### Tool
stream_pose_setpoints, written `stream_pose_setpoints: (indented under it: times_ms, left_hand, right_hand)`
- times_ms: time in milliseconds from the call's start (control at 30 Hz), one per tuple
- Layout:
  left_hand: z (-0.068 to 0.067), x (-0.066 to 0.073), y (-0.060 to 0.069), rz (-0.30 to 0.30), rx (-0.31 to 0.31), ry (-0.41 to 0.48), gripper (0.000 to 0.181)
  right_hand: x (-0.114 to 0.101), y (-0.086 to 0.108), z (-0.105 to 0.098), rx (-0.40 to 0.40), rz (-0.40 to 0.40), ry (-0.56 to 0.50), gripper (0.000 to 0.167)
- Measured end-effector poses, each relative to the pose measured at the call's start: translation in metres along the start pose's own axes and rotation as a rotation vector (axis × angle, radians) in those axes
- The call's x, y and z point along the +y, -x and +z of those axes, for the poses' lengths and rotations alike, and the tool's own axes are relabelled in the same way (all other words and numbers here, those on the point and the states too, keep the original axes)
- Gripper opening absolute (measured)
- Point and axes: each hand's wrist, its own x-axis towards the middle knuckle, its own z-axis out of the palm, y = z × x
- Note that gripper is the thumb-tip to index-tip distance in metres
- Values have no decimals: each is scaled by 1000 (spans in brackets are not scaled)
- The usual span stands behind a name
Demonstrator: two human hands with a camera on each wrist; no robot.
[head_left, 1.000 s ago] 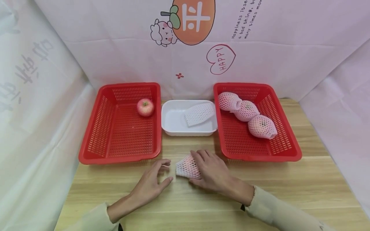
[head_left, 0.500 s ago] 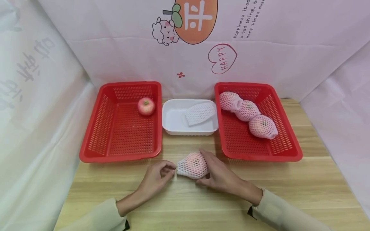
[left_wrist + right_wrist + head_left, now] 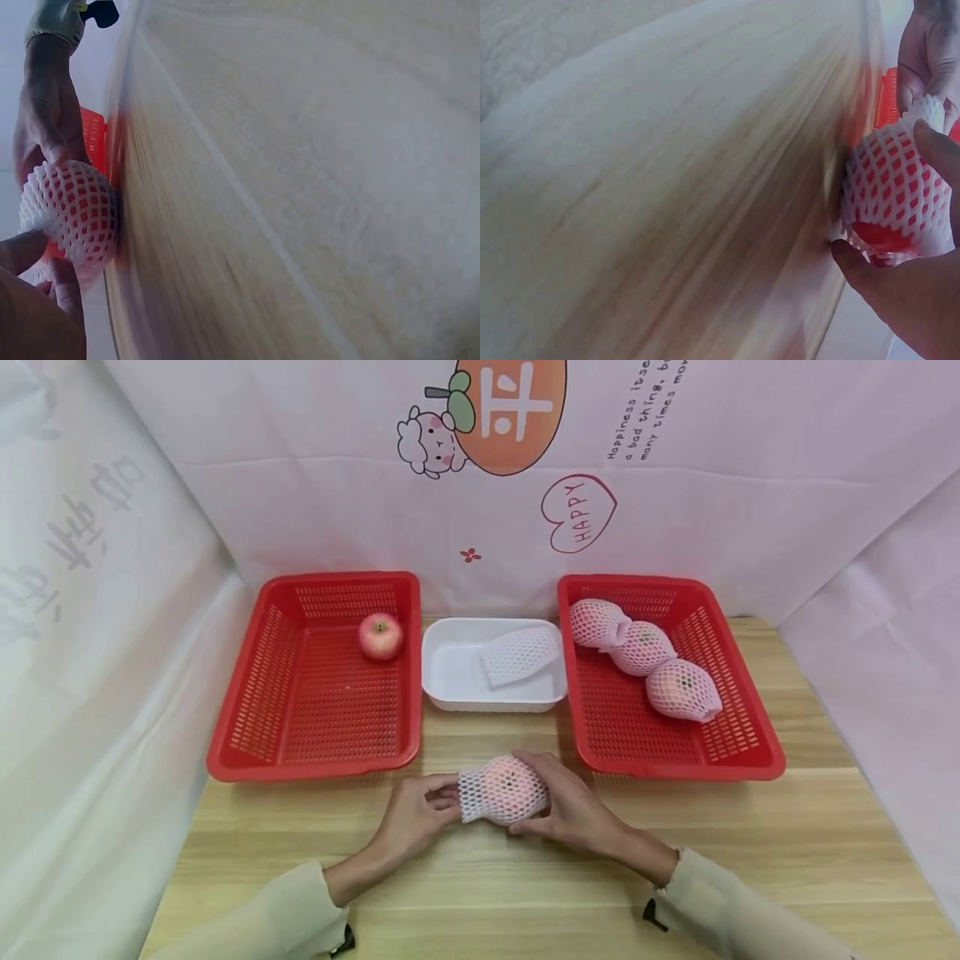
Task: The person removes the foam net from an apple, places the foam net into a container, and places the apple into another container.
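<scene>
gripping foam net (image 3: 501, 792), left hand (image 3: 416, 810); end now wider

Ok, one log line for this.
left hand: pinches net; right hand: grips netted fruit; left basket: apple; right basket: three netted fruits; tray: loose net

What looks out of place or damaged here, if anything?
Nothing visibly spilled or damaged. Mildly odd: a loose foam net lies aslant in the white tray with no fruit inside, whereas the netted fruit held by the right hand fills only part of its net.
</scene>
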Motion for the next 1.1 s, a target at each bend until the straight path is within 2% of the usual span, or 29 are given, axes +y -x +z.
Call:
stream_pose_setpoints:
  times_ms: [133, 433, 633, 733, 933, 1033, 1100]
  left_hand:
    - [2, -2, -1, -1, -47, 48, 44]
    - [3, -2, -6, 28, -163, 66, 58]
    - [3, 3, -7, 53, -228, 58, 68]
    - [3, 6, -7, 70, -241, 6, 76]
    - [2, 13, -5, 113, -211, -172, 90]
    - [1, 16, -5, 125, -200, -198, 93]
    - [1, 17, -6, 130, -200, -184, 93]
  right_hand:
    - [1, 1, 2, 18, -9, -3, 98]
    - [2, 2, 4, 68, -15, -56, 96]
    - [0, 4, 4, 125, -85, -89, 95]
    - [-3, 4, 4, 147, -134, -99, 94]
    - [-11, 3, 3, 150, -177, -122, 93]
    - [-14, 2, 1, 165, -200, -152, 91]
    - [-15, 1, 0, 175, -224, -177, 88]
